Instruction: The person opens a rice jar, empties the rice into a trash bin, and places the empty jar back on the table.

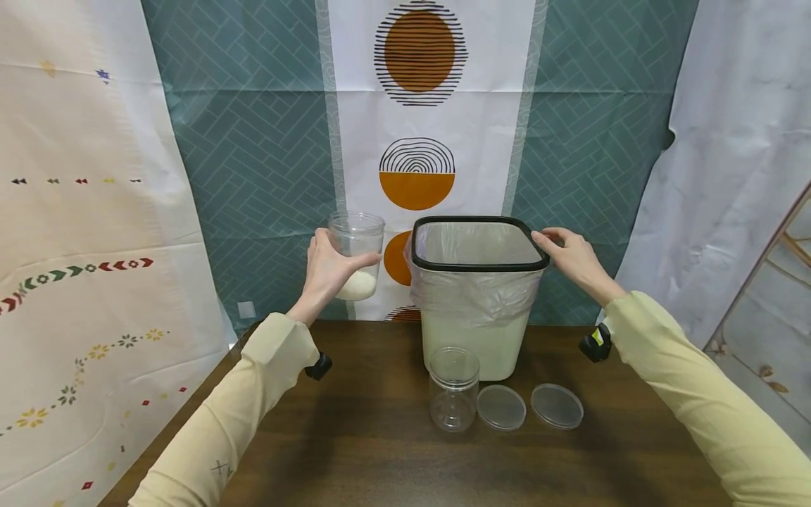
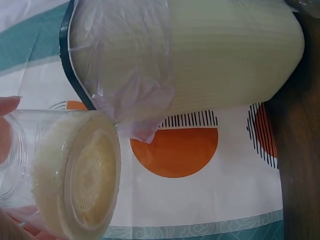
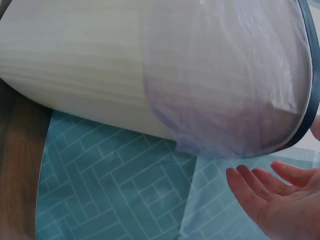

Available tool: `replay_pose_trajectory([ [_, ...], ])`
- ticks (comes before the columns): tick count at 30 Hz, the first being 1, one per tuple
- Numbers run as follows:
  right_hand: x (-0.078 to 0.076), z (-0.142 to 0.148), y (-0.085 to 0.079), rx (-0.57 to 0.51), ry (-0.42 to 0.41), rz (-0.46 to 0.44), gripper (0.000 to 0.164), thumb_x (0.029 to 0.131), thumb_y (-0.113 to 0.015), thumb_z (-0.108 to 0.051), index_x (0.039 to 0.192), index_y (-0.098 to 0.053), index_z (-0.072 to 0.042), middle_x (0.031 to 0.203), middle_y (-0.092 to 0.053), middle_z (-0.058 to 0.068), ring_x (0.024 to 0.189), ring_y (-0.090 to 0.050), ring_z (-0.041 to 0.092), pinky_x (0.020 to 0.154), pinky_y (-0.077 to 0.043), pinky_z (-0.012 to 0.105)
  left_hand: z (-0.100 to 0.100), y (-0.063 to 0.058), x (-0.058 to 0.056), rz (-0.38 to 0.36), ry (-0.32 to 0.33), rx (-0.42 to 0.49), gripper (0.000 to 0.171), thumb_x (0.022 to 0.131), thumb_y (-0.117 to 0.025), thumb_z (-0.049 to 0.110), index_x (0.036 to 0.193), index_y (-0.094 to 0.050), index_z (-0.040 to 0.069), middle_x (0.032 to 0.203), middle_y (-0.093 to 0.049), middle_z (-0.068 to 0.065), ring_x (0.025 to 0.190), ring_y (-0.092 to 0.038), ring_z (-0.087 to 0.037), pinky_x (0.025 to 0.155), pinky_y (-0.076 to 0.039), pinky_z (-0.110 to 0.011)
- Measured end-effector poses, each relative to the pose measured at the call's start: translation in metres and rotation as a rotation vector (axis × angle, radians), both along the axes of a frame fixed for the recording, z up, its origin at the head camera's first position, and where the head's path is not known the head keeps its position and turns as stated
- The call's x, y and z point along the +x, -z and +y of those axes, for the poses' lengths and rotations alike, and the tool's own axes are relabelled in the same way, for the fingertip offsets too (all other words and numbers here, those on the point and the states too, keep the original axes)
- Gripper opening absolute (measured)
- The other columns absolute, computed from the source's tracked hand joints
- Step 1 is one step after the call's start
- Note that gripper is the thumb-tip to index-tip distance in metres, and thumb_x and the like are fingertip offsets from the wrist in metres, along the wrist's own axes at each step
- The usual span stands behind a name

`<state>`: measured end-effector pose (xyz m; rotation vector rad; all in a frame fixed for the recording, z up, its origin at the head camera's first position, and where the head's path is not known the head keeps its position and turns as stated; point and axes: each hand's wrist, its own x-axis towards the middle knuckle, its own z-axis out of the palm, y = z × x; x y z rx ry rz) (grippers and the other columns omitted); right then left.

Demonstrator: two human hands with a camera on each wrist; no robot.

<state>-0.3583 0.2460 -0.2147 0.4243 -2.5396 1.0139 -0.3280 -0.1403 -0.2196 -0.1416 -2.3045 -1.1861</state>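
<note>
My left hand (image 1: 329,267) grips a clear plastic jar (image 1: 356,243) in the air, left of the bin. Off-white, grainy contents (image 2: 55,170) lie in the jar's bottom; the jar has no lid on it. A pale green trash bin (image 1: 475,338) stands upright on the table, its black rim (image 1: 478,267) holding a thin translucent bag (image 1: 478,296). At the bin's right rim is my right hand (image 1: 573,257), its thumb at the rim. In the right wrist view the fingers (image 3: 250,192) are loosely bent, apart from the bin's side.
A second clear jar (image 1: 453,394) stands upright in front of the bin. Two clear round lids, a left lid (image 1: 501,407) and a right lid (image 1: 557,406), lie flat to its right. A patterned curtain (image 1: 266,155) hangs behind the brown wooden table (image 1: 380,465).
</note>
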Motion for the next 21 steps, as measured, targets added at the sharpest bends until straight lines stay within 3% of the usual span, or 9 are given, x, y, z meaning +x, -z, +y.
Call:
replay_pose_trajectory([
  [5,-0.003,-0.006,-0.003,0.064,-0.012,-0.051,0.069,0.094,-0.037,-0.045,0.133,-0.031,0.011,0.132,-0.034,0.029,0.12,-0.031,0.042,0.092,-0.027,0.052,0.003,0.001,-0.003,-0.001,0.011,-0.014,0.079,0.063,-0.074,0.051,0.109,-0.033,0.002,0.101,-0.035,-0.013,0.093,-0.035,-0.028,0.072,-0.034,-0.038],
  [9,-0.004,-0.009,-0.004,0.098,-0.028,-0.113,0.07,0.095,-0.038,-0.044,0.136,-0.025,0.011,0.134,-0.028,0.032,0.122,-0.026,0.043,0.094,-0.024,0.052,0.004,0.002,-0.006,0.004,0.015,-0.017,0.078,0.063,-0.075,0.051,0.109,-0.034,0.001,0.101,-0.036,-0.013,0.092,-0.036,-0.027,0.072,-0.035,-0.038],
  [16,-0.005,-0.011,-0.001,0.069,-0.049,-0.143,0.064,0.097,-0.037,-0.035,0.138,-0.018,0.01,0.139,-0.019,0.031,0.126,-0.017,0.044,0.097,-0.018,0.053,0.006,0.005,-0.01,-0.028,0.027,0.022,0.093,0.063,-0.076,0.048,0.127,-0.027,0.001,0.112,-0.041,-0.015,0.099,-0.041,-0.028,0.08,-0.038,-0.041],
  [21,-0.006,-0.013,0.002,0.051,-0.058,-0.149,0.062,0.097,-0.036,-0.032,0.138,-0.017,0.009,0.14,-0.017,0.03,0.127,-0.014,0.043,0.097,-0.017,0.053,0.008,0.004,-0.012,-0.027,0.016,0.025,0.081,0.064,-0.076,0.048,0.115,-0.03,0.003,0.101,-0.04,-0.015,0.091,-0.041,-0.028,0.073,-0.038,-0.039],
])
